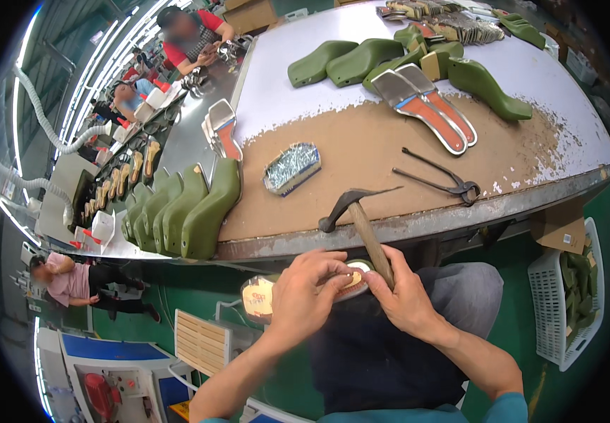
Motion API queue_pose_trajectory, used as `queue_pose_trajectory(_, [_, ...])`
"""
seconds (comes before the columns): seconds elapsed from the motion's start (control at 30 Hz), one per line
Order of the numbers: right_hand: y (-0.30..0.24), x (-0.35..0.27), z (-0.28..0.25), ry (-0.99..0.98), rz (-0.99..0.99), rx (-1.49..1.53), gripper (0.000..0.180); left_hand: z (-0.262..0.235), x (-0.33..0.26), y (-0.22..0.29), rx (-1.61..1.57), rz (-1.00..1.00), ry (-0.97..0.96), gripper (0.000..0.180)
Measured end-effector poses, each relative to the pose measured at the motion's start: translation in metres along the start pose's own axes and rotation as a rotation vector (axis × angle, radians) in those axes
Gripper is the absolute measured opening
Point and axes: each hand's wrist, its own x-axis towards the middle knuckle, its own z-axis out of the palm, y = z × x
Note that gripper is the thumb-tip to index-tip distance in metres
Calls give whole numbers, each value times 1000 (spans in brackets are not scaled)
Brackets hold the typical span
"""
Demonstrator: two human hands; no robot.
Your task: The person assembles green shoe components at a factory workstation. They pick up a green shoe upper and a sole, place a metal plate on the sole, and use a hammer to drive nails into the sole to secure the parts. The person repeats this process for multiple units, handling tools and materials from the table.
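Observation:
My right hand [405, 292] is closed around the wooden handle of a hammer [370, 236], whose dark head with a long thin claw points up over the table edge. Over my lap lies a shoe insole [257, 299], cream at its left end and reddish-orange near its right end. My left hand [306, 290] lies across its middle, fingers curled and thumb and forefinger pressed together at the insole's right part. The right thumb reaches in close to these fingertips. Both hands hide much of the insole, and whether a last sits under it cannot be seen.
On the table stand green shoe lasts [210, 204], a box of nails [291, 169], pincers [453, 185] and orange-and-silver insoles [428, 109]. A white basket [548, 310] of green lasts stands on the floor at right. Co-workers [195, 42] are at the far left.

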Motion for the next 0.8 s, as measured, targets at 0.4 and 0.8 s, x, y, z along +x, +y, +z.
queue_pose_trajectory(0.4, [-1, 0, 0, -8, -15, 31, 52, -2, 2, 2, -57, -124, -55, 12])
queue_pose_trajectory(0.8, [-2, 1, -1, -22, -3, 29, 50, 1, 3, 1, -44, -98, -27, 10])
